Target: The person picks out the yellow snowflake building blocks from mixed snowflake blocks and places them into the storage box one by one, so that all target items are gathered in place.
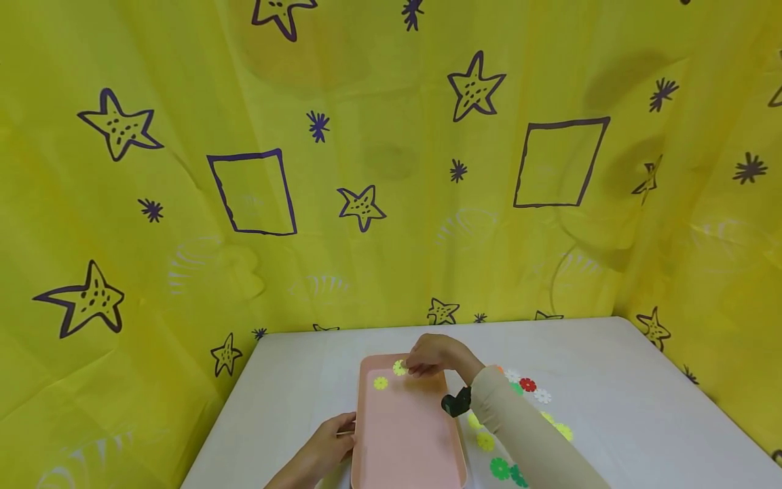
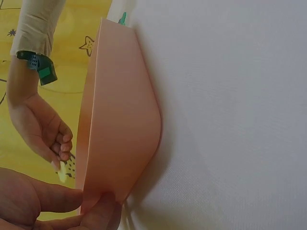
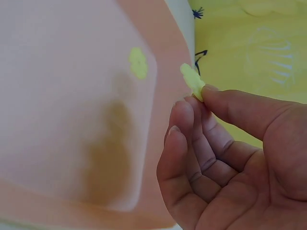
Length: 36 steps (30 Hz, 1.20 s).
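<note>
A pink rectangular tray [image 1: 406,435] lies on the white table. My left hand [image 1: 330,441] holds its left side; in the left wrist view the thumb and fingers [image 2: 60,200] pinch the tray's wall. Over the tray's far right corner, my right hand [image 1: 430,354] pinches a yellow flower-shaped piece [image 3: 193,81] between thumb and fingertips, raised above the tray floor. Another yellow flower piece [image 3: 138,62] rests flat inside, near the far end. The right hand casts a shadow on the tray floor.
Right of the tray, partly behind the right forearm, lie more flower pieces: red [image 1: 528,385], white [image 1: 542,396], yellow [image 1: 485,441] and green [image 1: 499,468]. A yellow curtain [image 1: 391,272] with drawn stars hangs behind the table [image 1: 635,407] and at its sides.
</note>
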Tool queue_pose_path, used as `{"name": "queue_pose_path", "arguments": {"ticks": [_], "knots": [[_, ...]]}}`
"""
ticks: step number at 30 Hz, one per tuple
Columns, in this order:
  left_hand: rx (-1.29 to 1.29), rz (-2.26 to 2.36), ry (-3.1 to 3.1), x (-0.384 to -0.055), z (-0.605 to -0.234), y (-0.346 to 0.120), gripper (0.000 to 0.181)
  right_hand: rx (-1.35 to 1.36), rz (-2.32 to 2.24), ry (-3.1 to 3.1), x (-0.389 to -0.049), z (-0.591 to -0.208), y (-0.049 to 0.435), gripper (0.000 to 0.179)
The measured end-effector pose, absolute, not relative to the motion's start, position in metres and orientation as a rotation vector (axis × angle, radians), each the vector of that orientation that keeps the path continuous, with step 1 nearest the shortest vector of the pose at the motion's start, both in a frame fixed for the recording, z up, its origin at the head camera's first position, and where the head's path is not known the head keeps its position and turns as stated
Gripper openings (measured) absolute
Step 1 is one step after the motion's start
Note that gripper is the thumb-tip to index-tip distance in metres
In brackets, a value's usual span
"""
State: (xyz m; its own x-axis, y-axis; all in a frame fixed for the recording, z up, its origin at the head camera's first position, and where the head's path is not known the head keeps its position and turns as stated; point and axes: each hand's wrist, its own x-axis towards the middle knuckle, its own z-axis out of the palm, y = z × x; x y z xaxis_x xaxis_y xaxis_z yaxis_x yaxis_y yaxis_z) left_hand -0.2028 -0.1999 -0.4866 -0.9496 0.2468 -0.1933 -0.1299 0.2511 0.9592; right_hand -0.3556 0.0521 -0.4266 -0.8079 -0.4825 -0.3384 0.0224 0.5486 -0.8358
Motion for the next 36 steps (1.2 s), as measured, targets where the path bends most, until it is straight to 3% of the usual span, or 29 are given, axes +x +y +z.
{"name": "queue_pose_path", "arguments": {"ticks": [23, 36], "knots": [[0.106, 1.755, 2.243, -0.203, -0.489, -0.198, 0.050, -0.319, -0.935, 2.362, -0.342, -0.453, 0.005, 0.030], [0.110, 1.749, 2.227, -0.203, -0.486, -0.200, 0.051, -0.229, -0.968, 2.407, -0.333, -0.458, -0.013, 0.024]]}}
